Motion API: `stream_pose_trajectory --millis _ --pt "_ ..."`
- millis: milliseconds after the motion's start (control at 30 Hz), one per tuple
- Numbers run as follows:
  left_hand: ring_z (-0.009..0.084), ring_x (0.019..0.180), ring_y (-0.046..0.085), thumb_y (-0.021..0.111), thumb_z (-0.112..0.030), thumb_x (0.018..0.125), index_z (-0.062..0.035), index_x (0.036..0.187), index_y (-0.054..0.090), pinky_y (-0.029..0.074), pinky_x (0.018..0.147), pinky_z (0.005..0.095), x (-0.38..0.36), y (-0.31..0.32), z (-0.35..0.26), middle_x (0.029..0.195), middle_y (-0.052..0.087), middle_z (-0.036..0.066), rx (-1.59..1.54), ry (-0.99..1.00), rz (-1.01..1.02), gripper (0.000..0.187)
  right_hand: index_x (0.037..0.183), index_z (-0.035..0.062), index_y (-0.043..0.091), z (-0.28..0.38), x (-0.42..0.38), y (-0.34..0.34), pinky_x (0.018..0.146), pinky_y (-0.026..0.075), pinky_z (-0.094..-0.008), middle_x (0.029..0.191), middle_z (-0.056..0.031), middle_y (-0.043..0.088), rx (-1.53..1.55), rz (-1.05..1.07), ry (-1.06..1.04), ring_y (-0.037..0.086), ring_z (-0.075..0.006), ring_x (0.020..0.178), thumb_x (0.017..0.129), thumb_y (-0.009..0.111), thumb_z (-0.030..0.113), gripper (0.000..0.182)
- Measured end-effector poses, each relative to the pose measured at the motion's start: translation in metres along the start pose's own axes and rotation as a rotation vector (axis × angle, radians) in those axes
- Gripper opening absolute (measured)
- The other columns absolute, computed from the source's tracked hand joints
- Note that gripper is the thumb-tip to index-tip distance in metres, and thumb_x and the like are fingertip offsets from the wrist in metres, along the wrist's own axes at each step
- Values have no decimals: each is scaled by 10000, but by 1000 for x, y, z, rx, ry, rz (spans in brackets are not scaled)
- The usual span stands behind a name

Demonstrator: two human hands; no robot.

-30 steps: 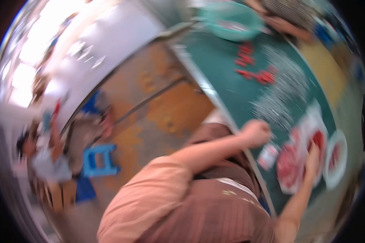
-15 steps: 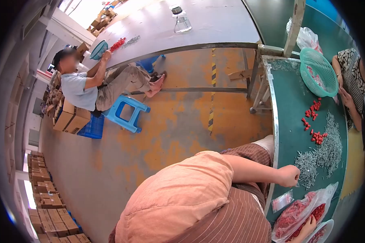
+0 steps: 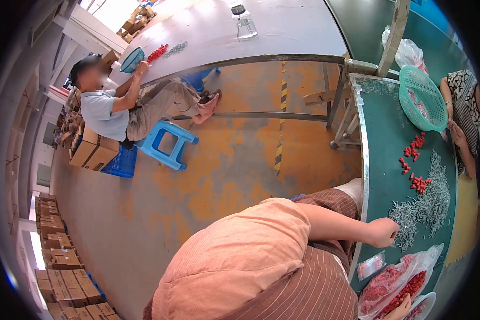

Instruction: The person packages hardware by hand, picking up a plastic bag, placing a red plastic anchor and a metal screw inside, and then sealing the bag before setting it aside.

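My left hand point(image 3: 383, 232) is closed in a fist over the green table, at the near edge of a pile of grey screws point(image 3: 405, 221). Something small and pale shows under its fingers, too small to make out. At the bottom of the view, my right hand point(image 3: 400, 309) is partly cut off by the frame. Its visible fingers are stretched out beside an open clear plastic bag point(image 3: 434, 256) full of small red plugs point(image 3: 405, 293). Between the hands lies a small clear packet point(image 3: 371, 265) with red pieces inside. Loose red wall plugs point(image 3: 420, 185) lie beyond the screws.
A green mesh basket point(image 3: 421, 98) stands at the table's far end, near another person's hands point(image 3: 456, 130). A white bowl point(image 3: 424, 306) with red pieces is at the lower right. Across the aisle, another person sits by a blue stool point(image 3: 168, 144) at a grey table point(image 3: 293, 32).
My right hand has drawn back slightly from the red plugs toward the bottom edge. My left hand stays closed at the screws. The view has shifted a little.
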State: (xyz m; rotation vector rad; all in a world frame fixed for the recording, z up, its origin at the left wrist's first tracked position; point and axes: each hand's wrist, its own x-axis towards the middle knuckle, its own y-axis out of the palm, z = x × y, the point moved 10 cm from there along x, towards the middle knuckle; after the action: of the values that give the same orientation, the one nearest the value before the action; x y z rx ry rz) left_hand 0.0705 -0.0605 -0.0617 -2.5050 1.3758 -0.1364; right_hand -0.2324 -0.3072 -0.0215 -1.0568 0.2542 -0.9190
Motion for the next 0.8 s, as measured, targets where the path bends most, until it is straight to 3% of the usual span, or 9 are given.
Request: stream_pose_trajectory --millis 433,633,800 --pt "361 778 636 596 -64 725 -21 742 606 498 698 435 1 11 0 764 647 171 5 1 13 48 1078 -34 656 42 -11 7 827 494 -304 983 -121 676 164 -24 89 621 -209 909 956 572 111 207" --pt "369 757 641 595 -40 703 -24 719 612 502 677 441 1 40 -16 748 649 176 43 11 97 28 1123 -31 641 108 -9 48 820 491 -278 1001 -95 669 404 74 122 611 -164 915 976 560 107 218" --pt "362 755 652 632 -70 710 -15 734 641 511 667 422 0 47 -23 758 661 188 -9 -9 111 60 1133 -29 635 196 -16 81 826 487 -260 1000 -68 660 462 154 -123 601 -132 914 988 550 89 205"
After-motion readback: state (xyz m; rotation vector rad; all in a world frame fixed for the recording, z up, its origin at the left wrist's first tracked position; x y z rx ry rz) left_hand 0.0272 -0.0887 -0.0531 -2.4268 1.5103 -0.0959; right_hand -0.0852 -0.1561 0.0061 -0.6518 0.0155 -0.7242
